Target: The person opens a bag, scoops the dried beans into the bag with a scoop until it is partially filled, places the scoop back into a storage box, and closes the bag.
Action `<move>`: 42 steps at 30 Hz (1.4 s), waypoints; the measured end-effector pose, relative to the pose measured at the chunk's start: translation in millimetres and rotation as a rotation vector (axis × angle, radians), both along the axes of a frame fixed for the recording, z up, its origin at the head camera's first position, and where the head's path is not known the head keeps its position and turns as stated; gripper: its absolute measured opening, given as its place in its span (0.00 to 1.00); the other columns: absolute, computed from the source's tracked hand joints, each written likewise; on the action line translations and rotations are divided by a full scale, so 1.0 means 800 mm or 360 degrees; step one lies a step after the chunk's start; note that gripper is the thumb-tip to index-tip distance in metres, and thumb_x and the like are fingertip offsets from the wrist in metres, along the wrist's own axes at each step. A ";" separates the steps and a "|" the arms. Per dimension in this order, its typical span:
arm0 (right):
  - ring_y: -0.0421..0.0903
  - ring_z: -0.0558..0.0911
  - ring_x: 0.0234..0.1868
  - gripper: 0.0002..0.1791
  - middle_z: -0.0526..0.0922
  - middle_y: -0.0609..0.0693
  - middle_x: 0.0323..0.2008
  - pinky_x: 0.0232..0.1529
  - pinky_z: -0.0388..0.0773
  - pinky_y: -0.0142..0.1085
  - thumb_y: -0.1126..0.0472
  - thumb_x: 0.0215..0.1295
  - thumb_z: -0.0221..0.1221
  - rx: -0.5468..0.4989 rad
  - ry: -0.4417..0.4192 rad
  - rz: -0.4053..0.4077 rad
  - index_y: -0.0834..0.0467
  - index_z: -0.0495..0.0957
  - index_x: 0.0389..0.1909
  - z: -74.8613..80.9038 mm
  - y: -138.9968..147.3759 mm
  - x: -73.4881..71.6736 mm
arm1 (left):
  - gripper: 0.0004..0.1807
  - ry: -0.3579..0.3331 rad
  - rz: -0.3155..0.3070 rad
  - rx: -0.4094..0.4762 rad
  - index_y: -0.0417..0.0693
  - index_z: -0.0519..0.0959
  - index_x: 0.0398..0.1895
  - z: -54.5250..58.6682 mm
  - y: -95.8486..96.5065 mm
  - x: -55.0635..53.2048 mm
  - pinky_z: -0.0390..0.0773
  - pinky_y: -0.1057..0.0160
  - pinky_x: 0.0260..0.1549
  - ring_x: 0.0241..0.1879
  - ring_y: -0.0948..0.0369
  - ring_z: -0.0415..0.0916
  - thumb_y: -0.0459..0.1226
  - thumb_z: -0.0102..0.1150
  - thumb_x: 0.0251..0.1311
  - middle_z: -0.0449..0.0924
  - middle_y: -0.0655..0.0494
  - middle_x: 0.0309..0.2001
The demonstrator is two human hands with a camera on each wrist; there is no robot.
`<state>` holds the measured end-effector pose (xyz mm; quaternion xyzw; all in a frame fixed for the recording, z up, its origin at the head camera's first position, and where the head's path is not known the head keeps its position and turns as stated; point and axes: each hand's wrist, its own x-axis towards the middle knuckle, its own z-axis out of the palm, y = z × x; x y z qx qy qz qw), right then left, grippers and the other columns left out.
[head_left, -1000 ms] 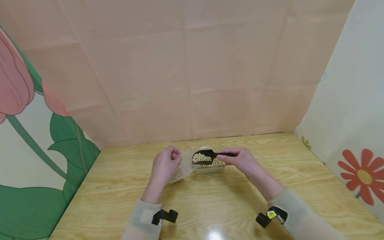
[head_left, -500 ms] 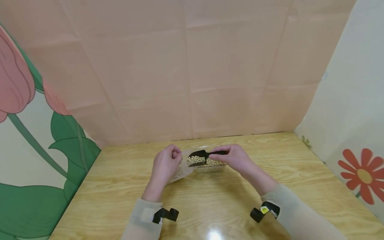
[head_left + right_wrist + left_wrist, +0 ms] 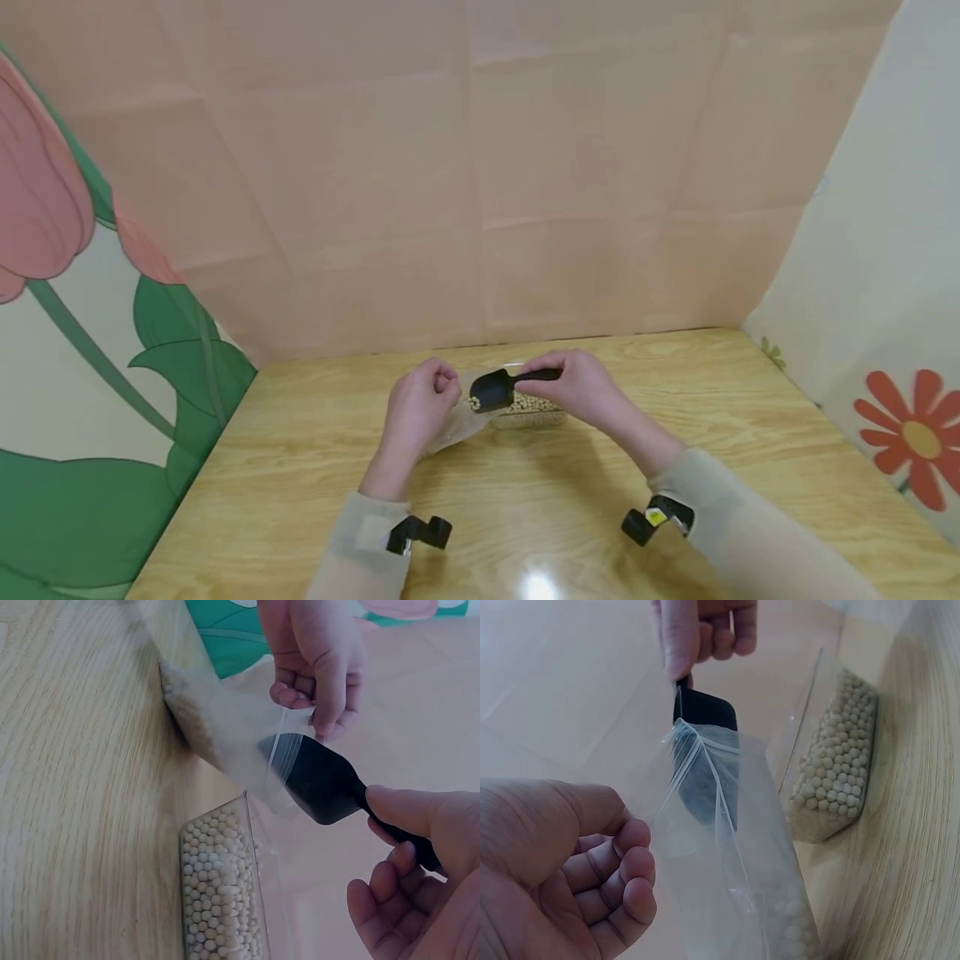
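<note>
My left hand [image 3: 422, 408] pinches the rim of a clear zip bag [image 3: 727, 870] between thumb and forefinger, holding its mouth apart. Pale round beans [image 3: 791, 922] lie low inside the bag. By its handle, my right hand [image 3: 427, 862] grips a black scoop [image 3: 322, 780]. The scoop is tipped over, its blade reaching into the bag's mouth, and a few beans show at its tip in the head view. Right beside the bag stands a clear plastic box [image 3: 221, 885] filled with the same beans; in the head view the right hand and scoop partly cover it.
Everything stands on a wood-grain table [image 3: 495, 517]. A pinkish sheet [image 3: 480, 183] hangs behind its far edge. Flower-painted walls [image 3: 900, 333] close off both sides.
My right hand has moved left with the scoop, from over the box to the bag's mouth, and tipped it. Most of its beans have left the blade. The left hand stays nearly still.
</note>
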<state>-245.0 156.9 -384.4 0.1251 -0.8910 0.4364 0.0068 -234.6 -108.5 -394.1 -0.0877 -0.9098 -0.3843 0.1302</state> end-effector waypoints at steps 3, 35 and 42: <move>0.46 0.86 0.40 0.16 0.91 0.52 0.53 0.41 0.83 0.43 0.47 0.67 0.78 0.0038 0.0042 0.0009 0.48 0.94 0.51 0.003 0.000 0.003 | 0.02 0.0008 -0.0010 0.0007 0.45 0.86 0.42 0.000 0.002 0.000 0.79 0.55 0.36 0.25 0.62 0.76 0.31 0.65 0.70 0.82 0.62 0.27; 0.54 0.86 0.53 0.21 0.86 0.58 0.65 0.46 0.81 0.45 0.44 0.69 0.76 0.0109 0.0074 -0.0119 0.49 0.92 0.57 0.017 0.086 0.003 | 0.03 -0.0106 0.0002 0.0038 0.46 0.86 0.46 0.005 -0.002 0.000 0.77 0.58 0.29 0.24 0.61 0.76 0.34 0.65 0.75 0.83 0.61 0.29; 0.53 0.88 0.50 0.21 0.88 0.60 0.62 0.45 0.82 0.44 0.45 0.70 0.76 0.0164 0.0074 -0.0135 0.52 0.92 0.57 0.009 0.093 -0.006 | 0.03 -0.0104 0.0008 0.0052 0.45 0.86 0.46 0.005 -0.003 0.001 0.77 0.58 0.28 0.23 0.61 0.76 0.34 0.65 0.75 0.83 0.60 0.29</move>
